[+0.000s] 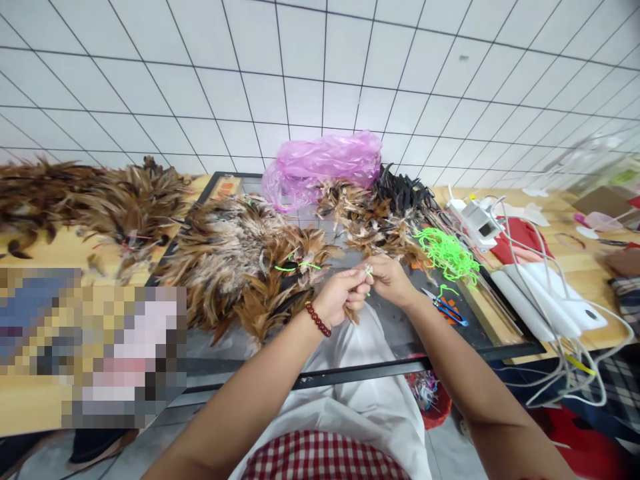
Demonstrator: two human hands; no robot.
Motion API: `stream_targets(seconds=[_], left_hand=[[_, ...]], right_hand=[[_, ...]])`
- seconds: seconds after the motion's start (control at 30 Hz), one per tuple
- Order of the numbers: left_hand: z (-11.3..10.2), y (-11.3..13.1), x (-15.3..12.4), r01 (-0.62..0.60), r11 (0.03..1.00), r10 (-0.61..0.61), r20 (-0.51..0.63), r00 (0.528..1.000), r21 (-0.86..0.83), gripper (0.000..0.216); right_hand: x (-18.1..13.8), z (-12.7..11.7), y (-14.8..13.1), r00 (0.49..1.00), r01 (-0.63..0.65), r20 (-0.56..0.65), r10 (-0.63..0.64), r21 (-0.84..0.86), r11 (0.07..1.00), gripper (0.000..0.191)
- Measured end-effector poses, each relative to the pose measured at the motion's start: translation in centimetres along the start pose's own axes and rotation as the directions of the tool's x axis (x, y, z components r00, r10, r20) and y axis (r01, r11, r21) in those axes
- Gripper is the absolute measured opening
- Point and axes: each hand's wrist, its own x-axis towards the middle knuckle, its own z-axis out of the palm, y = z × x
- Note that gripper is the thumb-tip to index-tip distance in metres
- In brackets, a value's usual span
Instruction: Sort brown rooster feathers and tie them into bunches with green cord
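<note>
My left hand (344,293), with a dark red bead bracelet (318,320) at its wrist, is closed round a small feather bundle (369,269). Only the pale quill ends and a little of the tips show. A bright green string (369,274) lies at the quill ends, pinched by the fingers of my right hand (393,281). Both hands touch each other above the black-framed board. Left of them spreads a large heap of brown feathers (225,247), with a green-tied bundle (299,263) on top. Blue-handled scissors (451,311) lie right of my right hand.
A pile of green strings (447,253) lies at the right. Behind are loose brown feathers (370,223), black feathers (405,193) and a pink plastic bag (325,163). White cables (565,313) hang over the right edge. More feathers (133,200) lie far left.
</note>
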Motion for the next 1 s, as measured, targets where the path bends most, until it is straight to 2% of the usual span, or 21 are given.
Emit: stream_targets(seconds=[0.13, 0.23, 0.33, 0.43, 0.53, 0.6, 0.67, 0.73, 0.8, 0.83, 0.87, 0.9, 0.93, 1.0], left_hand=[[0.0, 0.0, -0.1, 0.076, 0.988, -0.07, 0.049, 0.996, -0.136, 0.016], [0.2, 0.2, -0.4, 0.03, 0.99, -0.03, 0.001, 1.0, -0.136, 0.023], [0.1, 0.6, -0.3, -0.114, 0.994, 0.112, -0.161, 0.981, -0.003, 0.031], [-0.3, 0.7, 0.1, -0.203, 0.968, 0.24, -0.301, 0.923, 0.148, 0.038], [-1.1, 0.5, 0.8, -0.223, 0.919, 0.343, -0.382, 0.858, 0.326, 0.039], [-1.6, 0.3, 1.1, -0.2, 0.814, 0.455, -0.385, 0.803, 0.545, 0.035], [-1.9, 0.2, 1.2, -0.127, 0.58, 0.572, -0.291, 0.767, 0.805, 0.029], [-1.8, 0.0, 0.8, -0.025, 0.234, 0.606, -0.126, 0.785, 0.972, 0.024], [-1.4, -0.3, 0.2, 0.049, -0.078, 0.547, 0.002, 0.837, 0.996, 0.022], [-1.1, -0.4, -0.1, 0.068, -0.187, 0.509, 0.037, 0.86, 0.98, 0.023], [-0.9, -0.5, -0.3, 0.075, -0.256, 0.478, 0.059, 0.876, 0.964, 0.024], [-0.7, -0.6, -0.6, 0.068, -0.287, 0.46, 0.075, 0.885, 0.955, 0.025], [-0.6, -0.7, -0.7, 0.047, -0.281, 0.457, 0.091, 0.885, 0.959, 0.027], [-0.6, -0.6, -0.6, -0.042, -0.164, 0.504, 0.121, 0.855, 0.986, 0.032]], right_hand=[[-0.2, 0.2, 0.2, 0.999, 0.05, 0.002, -0.05, -0.126, 0.991, 0.024], [-0.2, 0.1, 0.1, 0.997, 0.075, -0.011, -0.08, -0.242, 0.967, 0.029], [-0.2, -0.2, -0.2, 0.991, 0.073, -0.09, -0.1, -0.265, 0.962, 0.023], [-0.2, -0.7, -0.6, 0.979, 0.079, -0.163, -0.12, -0.238, 0.968, 0.02], [-0.1, -1.0, -1.0, 0.982, 0.116, -0.11, -0.154, -0.29, 0.95, 0.02], [0.0, -1.1, -1.3, 0.981, 0.155, -0.061, -0.183, -0.314, 0.937, 0.022], [0.2, -1.1, -1.6, 0.976, 0.177, -0.063, -0.207, -0.318, 0.931, 0.022], [0.2, -1.1, -1.9, 0.971, 0.172, -0.105, -0.216, -0.322, 0.931, 0.02], [0.2, -1.2, -2.1, 0.967, 0.159, -0.138, -0.214, -0.328, 0.931, 0.019], [0.2, -1.2, -2.1, 0.966, 0.158, -0.144, -0.215, -0.327, 0.932, 0.018], [0.2, -1.3, -2.2, 0.966, 0.163, -0.143, -0.218, -0.321, 0.933, 0.018], [0.2, -1.3, -2.2, 0.964, 0.171, -0.142, -0.223, -0.306, 0.936, 0.017], [0.2, -1.4, -2.3, 0.963, 0.172, -0.155, -0.221, -0.28, 0.945, 0.017], [0.2, -1.4, -2.4, 0.96, 0.112, -0.233, -0.154, -0.184, 0.977, 0.017]])
